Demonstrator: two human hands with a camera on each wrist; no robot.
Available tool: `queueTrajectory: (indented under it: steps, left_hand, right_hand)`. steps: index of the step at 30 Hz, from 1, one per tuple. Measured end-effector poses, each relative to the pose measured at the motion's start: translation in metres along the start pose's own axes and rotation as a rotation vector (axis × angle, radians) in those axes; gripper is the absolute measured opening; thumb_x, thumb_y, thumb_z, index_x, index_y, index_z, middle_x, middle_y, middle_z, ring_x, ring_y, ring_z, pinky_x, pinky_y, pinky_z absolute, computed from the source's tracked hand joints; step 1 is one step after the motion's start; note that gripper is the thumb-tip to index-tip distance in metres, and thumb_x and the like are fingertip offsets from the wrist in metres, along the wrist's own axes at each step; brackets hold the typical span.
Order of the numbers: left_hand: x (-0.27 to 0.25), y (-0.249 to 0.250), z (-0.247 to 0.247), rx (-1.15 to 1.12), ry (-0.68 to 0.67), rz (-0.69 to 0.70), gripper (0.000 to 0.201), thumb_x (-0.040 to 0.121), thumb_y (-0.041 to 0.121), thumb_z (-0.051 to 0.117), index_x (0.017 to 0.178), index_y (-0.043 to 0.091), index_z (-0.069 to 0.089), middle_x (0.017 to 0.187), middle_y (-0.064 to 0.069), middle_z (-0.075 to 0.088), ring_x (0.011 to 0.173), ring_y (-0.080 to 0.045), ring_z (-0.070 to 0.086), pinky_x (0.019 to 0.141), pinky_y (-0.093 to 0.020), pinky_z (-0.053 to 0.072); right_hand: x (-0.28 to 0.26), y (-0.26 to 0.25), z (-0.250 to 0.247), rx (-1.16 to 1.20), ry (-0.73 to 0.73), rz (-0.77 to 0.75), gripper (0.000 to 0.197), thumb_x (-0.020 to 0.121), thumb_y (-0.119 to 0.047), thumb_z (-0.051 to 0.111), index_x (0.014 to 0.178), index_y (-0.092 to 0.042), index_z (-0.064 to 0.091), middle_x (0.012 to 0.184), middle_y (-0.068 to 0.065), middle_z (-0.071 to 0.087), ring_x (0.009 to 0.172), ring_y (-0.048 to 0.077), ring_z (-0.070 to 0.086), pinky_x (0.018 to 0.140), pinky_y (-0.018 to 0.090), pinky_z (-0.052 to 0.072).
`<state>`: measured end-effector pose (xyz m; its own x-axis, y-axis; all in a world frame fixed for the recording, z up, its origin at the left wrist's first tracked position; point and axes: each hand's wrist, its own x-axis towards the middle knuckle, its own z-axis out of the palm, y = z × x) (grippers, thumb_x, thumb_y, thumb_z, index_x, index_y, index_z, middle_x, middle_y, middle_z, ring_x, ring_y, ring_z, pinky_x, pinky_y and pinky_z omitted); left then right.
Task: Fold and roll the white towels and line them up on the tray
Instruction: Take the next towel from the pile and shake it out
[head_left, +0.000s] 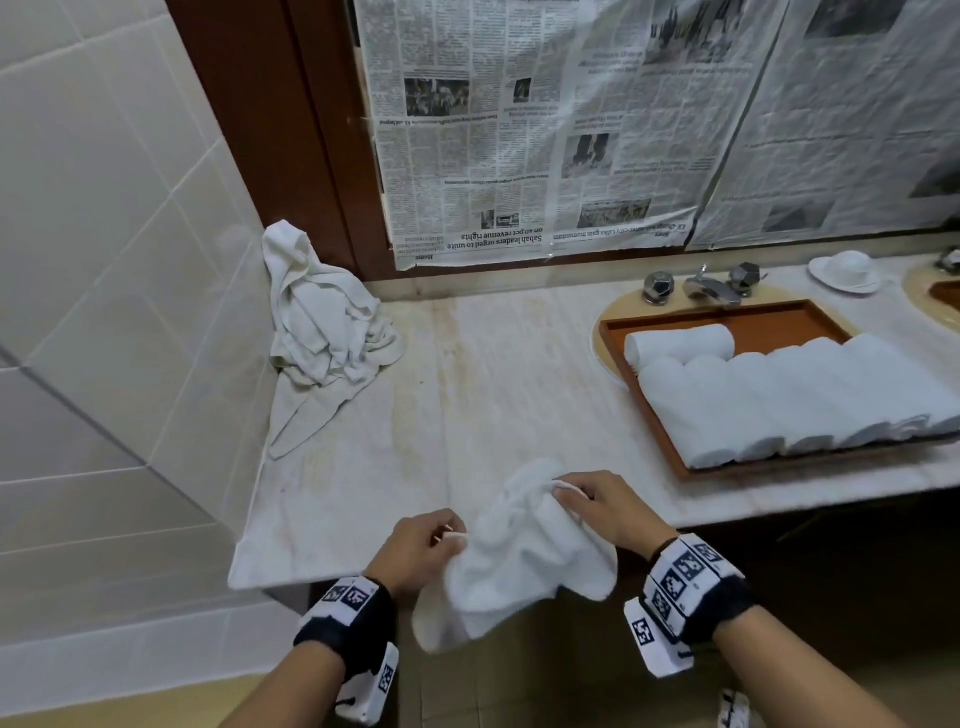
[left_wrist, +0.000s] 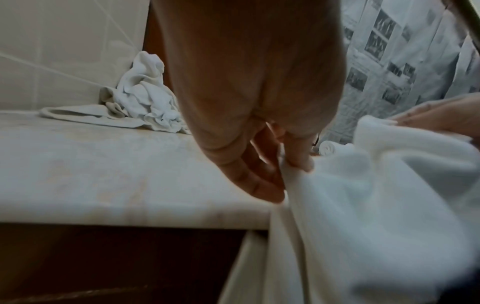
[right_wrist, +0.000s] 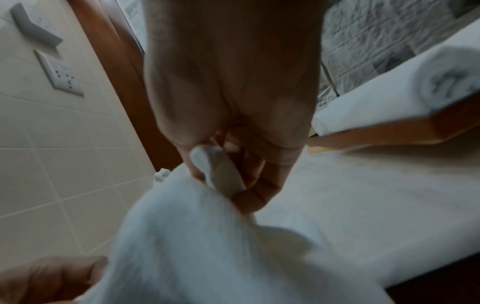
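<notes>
A white towel (head_left: 519, 556) hangs crumpled between both hands over the counter's front edge. My left hand (head_left: 423, 551) pinches its left corner, thumb and fingers closed on the cloth (left_wrist: 337, 195). My right hand (head_left: 597, 506) pinches the far right corner, a fold of towel (right_wrist: 218, 170) showing between thumb and fingers. The brown wooden tray (head_left: 660, 415) sits to the right on the counter, holding several rolled white towels (head_left: 779, 400) in a row and one more roll (head_left: 680, 345) lying behind them.
A heap of unfolded white towels (head_left: 322, 332) lies in the back left corner against the tiled wall. A chrome faucet (head_left: 706, 286) and a white dish (head_left: 847, 273) stand behind the tray. Newspaper (head_left: 571, 130) covers the mirror. Wall sockets (right_wrist: 59, 72) sit at left.
</notes>
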<state>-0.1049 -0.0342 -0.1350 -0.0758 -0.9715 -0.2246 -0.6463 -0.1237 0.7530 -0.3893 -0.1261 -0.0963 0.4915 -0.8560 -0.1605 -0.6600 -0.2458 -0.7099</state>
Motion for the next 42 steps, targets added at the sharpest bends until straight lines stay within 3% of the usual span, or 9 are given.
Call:
queueTrajectory:
  steps: [4, 7, 13, 18, 21, 23, 31, 37, 42]
  left_hand:
    - [-0.011, 0.023, -0.009, -0.168, -0.029, -0.004, 0.004, 0.094, 0.023, 0.065, 0.091, 0.023, 0.068, 0.089, -0.001, 0.069, 0.076, -0.001, 0.062, 0.068, -0.019, 0.053]
    - [-0.016, 0.040, -0.025, -0.368, 0.003, -0.054, 0.006, 0.097, 0.020, 0.063, 0.093, 0.017, 0.066, 0.088, -0.008, 0.066, 0.079, -0.012, 0.064, 0.068, -0.030, 0.057]
    - [-0.030, 0.071, -0.063, -0.526, 0.225, -0.060, 0.007, 0.099, 0.016, 0.059, 0.099, 0.009, 0.062, 0.083, -0.015, 0.050, 0.076, -0.022, 0.055, 0.066, -0.035, 0.058]
    - [-0.042, 0.086, -0.080, -0.499, 0.366, -0.020, 0.007, 0.098, 0.014, 0.060, 0.093, 0.011, 0.062, 0.081, -0.014, 0.048, 0.076, -0.024, 0.051, 0.064, -0.036, 0.058]
    - [-0.048, 0.094, -0.083, -0.460, 0.453, 0.004, 0.007, 0.099, 0.018, 0.061, 0.093, 0.015, 0.063, 0.081, -0.009, 0.050, 0.076, -0.024, 0.053, 0.066, -0.040, 0.060]
    - [-0.050, 0.101, -0.086, -0.436, 0.539, 0.026, 0.006, 0.098, 0.020, 0.062, 0.095, 0.016, 0.064, 0.083, -0.009, 0.051, 0.075, -0.023, 0.055, 0.065, -0.039, 0.060]
    - [-0.048, 0.119, -0.093, -0.360, 0.774, 0.104, 0.005, 0.097, 0.015, 0.062, 0.096, 0.012, 0.066, 0.089, -0.001, 0.060, 0.071, -0.011, 0.057, 0.068, -0.037, 0.063]
    - [-0.038, 0.107, -0.110, -0.204, 0.719, 0.068, 0.006, 0.092, 0.015, 0.070, 0.090, 0.020, 0.072, 0.087, -0.012, 0.071, 0.070, -0.021, 0.070, 0.072, -0.043, 0.062]
    - [-0.022, 0.094, -0.124, -0.097, 0.669, 0.054, 0.014, 0.089, 0.014, 0.074, 0.085, 0.027, 0.073, 0.082, -0.008, 0.073, 0.071, -0.024, 0.071, 0.073, -0.042, 0.061]
  right_hand:
    - [-0.017, 0.004, -0.020, 0.017, -0.021, -0.029, 0.032, 0.099, -0.037, 0.057, 0.082, -0.012, 0.070, 0.079, 0.001, 0.068, 0.069, 0.006, 0.056, 0.066, 0.022, 0.039]
    - [-0.020, 0.004, -0.034, -0.001, 0.003, -0.059, 0.032, 0.098, -0.033, 0.059, 0.080, -0.008, 0.067, 0.077, 0.006, 0.065, 0.066, 0.006, 0.051, 0.063, 0.023, 0.034]
    - [-0.021, 0.001, -0.076, 0.005, 0.017, -0.131, 0.027, 0.098, -0.036, 0.058, 0.085, -0.016, 0.071, 0.079, 0.001, 0.068, 0.078, 0.017, 0.061, 0.070, 0.032, 0.041]
    - [-0.027, -0.009, -0.107, 0.009, 0.010, -0.188, 0.025, 0.096, -0.024, 0.063, 0.076, -0.009, 0.065, 0.063, -0.010, 0.052, 0.062, 0.003, 0.047, 0.063, 0.022, 0.033]
    - [-0.028, -0.013, -0.121, -0.033, 0.002, -0.185, 0.007, 0.092, -0.019, 0.068, 0.091, -0.014, 0.073, 0.082, -0.009, 0.070, 0.080, 0.006, 0.061, 0.076, 0.025, 0.045]
    - [-0.025, -0.014, -0.131, -0.043, 0.024, -0.186, 0.010, 0.089, -0.013, 0.069, 0.097, -0.017, 0.075, 0.092, -0.009, 0.073, 0.089, 0.005, 0.064, 0.083, 0.023, 0.047]
    - [-0.013, -0.022, -0.166, -0.134, 0.226, -0.193, 0.006, 0.092, -0.015, 0.066, 0.095, -0.017, 0.072, 0.088, -0.002, 0.069, 0.085, 0.014, 0.060, 0.069, 0.019, 0.040]
    - [-0.002, -0.023, -0.169, -0.147, 0.235, -0.193, 0.007, 0.092, -0.017, 0.065, 0.090, -0.022, 0.070, 0.085, -0.002, 0.067, 0.085, 0.017, 0.057, 0.071, 0.025, 0.037]
    - [0.014, -0.022, -0.167, -0.151, 0.254, -0.167, 0.008, 0.092, -0.021, 0.066, 0.087, -0.027, 0.067, 0.082, -0.007, 0.064, 0.087, 0.020, 0.055, 0.072, 0.029, 0.036]
